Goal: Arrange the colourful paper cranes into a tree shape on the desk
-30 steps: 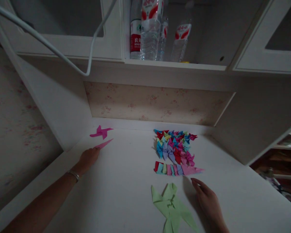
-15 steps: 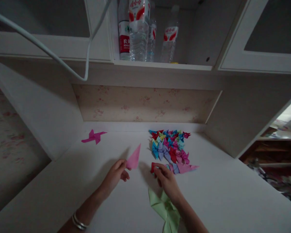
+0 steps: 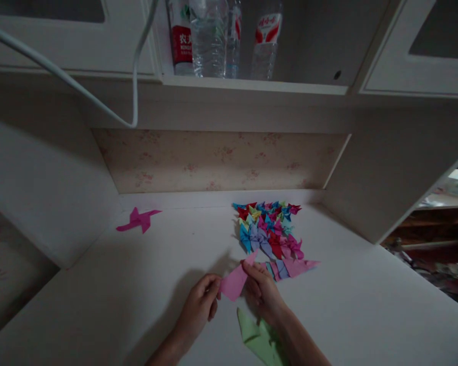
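pink folded paper (image 3: 232, 285) is pinched by the left hand (image 3: 198, 306) and right hand (image 3: 266, 290) at lower centre of the frame; uneven pulling could tear it, and the right hand, so near the overlapping paper row (image 3: 294, 267), could knock that askew.

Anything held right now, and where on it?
Pink paper: left hand pinches its left edge, right hand its upper end, near the tip.
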`<state>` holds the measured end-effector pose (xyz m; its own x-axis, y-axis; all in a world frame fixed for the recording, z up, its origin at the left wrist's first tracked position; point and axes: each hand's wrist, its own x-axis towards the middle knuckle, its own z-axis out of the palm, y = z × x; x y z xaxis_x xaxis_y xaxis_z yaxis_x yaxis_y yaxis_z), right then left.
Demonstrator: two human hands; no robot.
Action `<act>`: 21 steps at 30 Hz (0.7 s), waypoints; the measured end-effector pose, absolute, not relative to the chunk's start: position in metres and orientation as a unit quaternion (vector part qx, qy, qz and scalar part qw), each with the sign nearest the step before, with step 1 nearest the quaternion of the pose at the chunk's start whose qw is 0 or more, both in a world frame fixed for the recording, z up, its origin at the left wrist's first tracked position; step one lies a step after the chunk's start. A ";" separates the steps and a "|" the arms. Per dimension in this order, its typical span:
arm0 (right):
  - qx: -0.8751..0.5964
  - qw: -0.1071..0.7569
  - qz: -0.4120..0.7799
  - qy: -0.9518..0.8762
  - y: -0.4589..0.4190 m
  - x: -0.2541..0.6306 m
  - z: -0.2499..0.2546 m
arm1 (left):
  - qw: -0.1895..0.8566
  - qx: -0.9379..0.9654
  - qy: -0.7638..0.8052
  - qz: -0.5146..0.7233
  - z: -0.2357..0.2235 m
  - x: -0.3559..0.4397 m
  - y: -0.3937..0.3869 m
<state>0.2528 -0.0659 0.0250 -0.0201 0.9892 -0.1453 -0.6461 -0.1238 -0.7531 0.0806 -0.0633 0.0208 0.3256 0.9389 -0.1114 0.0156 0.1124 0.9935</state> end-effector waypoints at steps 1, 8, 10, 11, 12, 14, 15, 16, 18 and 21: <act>-0.338 0.614 0.666 -0.256 -0.066 0.254 0.025 | 0.611 0.534 0.437 0.388 0.022 0.078 -0.063; -0.303 0.644 0.653 -0.257 -0.067 0.253 0.022 | 0.692 0.455 0.430 0.359 0.027 0.074 -0.066; -0.313 0.636 0.644 -0.289 -0.068 0.252 0.020 | 0.682 0.468 0.428 0.363 0.028 0.075 -0.065; -0.321 0.630 0.639 -0.303 -0.068 0.252 0.020 | 0.677 0.476 0.424 0.367 0.028 0.075 -0.064; -0.331 0.626 0.634 -0.311 -0.068 0.251 0.019 | 0.672 0.483 0.420 0.373 0.029 0.075 -0.063; -0.350 0.621 0.627 -0.315 -0.068 0.250 0.018 | 0.657 0.489 0.426 0.385 0.030 0.075 -0.062; -0.359 0.619 0.623 -0.315 -0.068 0.250 0.017 | 0.647 0.491 0.433 0.390 0.031 0.074 -0.061; -0.367 0.618 0.619 -0.316 -0.068 0.249 0.017 | 0.639 0.493 0.440 0.394 0.032 0.073 -0.061; -0.377 0.621 0.609 -0.320 -0.067 0.249 0.016 | 0.630 0.498 0.446 0.396 0.033 0.072 -0.060; -0.387 0.631 0.596 -0.312 -0.066 0.248 0.016 | 0.624 0.512 0.438 0.395 0.032 0.072 -0.059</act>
